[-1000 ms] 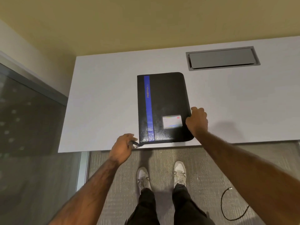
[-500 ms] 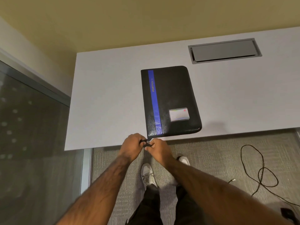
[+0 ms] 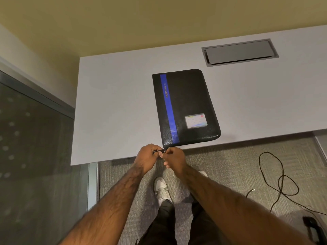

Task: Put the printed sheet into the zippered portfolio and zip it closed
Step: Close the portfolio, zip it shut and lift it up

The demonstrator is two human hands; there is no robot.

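You are pinching the zipper pull [image 3: 160,151] with your left hand [image 3: 147,159]. Your right hand [image 3: 174,159] is gripping the portfolio [image 3: 185,106] at its near-left corner; its long axis is running away from you.

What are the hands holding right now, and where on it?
Both hands meet at the portfolio near left corner. The left hand pinches the dark zipper pull; the right hand grips the zipper end beside it. Nothing else is held.
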